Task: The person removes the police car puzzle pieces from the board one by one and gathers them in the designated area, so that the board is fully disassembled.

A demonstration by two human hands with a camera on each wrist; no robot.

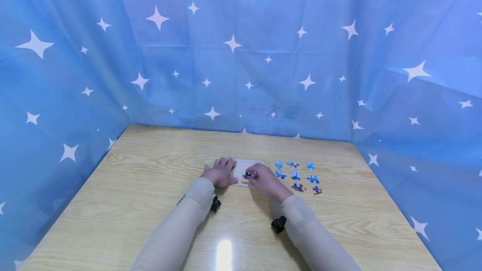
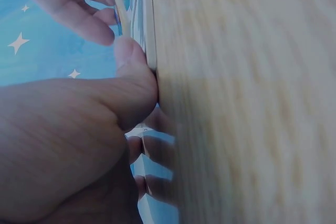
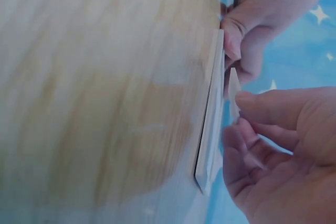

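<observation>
A flat white puzzle tray [image 1: 241, 165] lies on the table between the hands. My left hand [image 1: 221, 172] rests at its left side with the fingers spread, and in the left wrist view the thumb [image 2: 131, 72] presses on the tray's edge. Low over the tray, my right hand [image 1: 265, 179] pinches a dark blue jigsaw piece [image 1: 247, 175] between thumb and fingers. From the right wrist view the piece [image 3: 233, 90] appears nearly edge-on, tilted a little, just above the tray [image 3: 209, 129]. My right hand hides the tray's right part.
Several loose jigsaw pieces [image 1: 295, 175], blue with some orange, lie in rough rows to the right of the tray. The wooden table [image 1: 150, 166] ends at a blue curtain [image 1: 233, 87] with white stars at the back and sides.
</observation>
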